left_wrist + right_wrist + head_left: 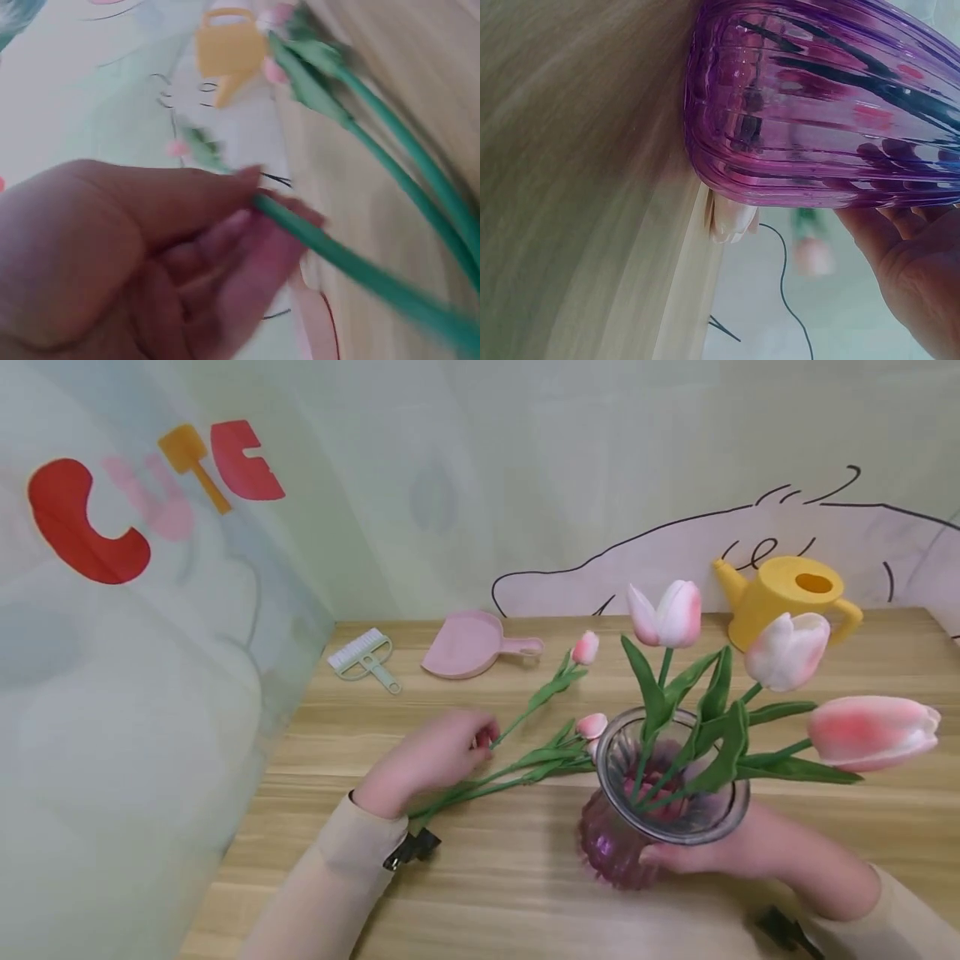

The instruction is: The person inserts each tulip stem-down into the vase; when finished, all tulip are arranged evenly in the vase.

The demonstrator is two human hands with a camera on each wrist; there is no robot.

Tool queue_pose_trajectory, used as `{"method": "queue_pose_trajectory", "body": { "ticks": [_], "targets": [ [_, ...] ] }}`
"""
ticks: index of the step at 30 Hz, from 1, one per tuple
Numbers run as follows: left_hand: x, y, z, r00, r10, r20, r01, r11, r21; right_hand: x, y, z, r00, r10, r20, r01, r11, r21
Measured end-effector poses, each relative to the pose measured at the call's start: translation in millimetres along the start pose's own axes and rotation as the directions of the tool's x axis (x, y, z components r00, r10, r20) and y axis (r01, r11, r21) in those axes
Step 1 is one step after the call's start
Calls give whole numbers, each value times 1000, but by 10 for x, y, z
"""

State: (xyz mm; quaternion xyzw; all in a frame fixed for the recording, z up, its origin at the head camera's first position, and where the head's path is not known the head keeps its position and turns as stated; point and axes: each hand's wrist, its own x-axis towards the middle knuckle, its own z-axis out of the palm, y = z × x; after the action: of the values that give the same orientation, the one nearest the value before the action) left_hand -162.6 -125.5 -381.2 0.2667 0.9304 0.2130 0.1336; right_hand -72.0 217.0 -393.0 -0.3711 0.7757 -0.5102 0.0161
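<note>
My left hand (438,752) pinches the green stem of an artificial tulip (585,647) between thumb and fingers. In the left wrist view that stem (337,255) slants down to the right from the fingertips. Beneath this hand, other pink-and-white tulips (592,725) lie on the table with their stems toward me. My right hand (750,843) holds a purple ribbed glass vase (622,852) round its side; part of the hand is behind the glass. Three tulips (678,614) stand in the vase, leaning outward, and their stems show through the glass in the right wrist view.
A yellow watering can (780,589) stands at the back right, partly behind a tulip. Along the back left lie a pink dustpan (465,643) and a small green brush (367,660). Printed walls border the wooden table (510,902) at the back and left.
</note>
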Motion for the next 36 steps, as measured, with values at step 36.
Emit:
{"method": "queue_pose_trajectory", "body": {
  "ticks": [36],
  "targets": [
    [-163, 1369, -217, 552, 317, -771, -830, 305, -468, -1, -15, 4, 1000, 16, -11, -16, 1000, 6]
  ]
}}
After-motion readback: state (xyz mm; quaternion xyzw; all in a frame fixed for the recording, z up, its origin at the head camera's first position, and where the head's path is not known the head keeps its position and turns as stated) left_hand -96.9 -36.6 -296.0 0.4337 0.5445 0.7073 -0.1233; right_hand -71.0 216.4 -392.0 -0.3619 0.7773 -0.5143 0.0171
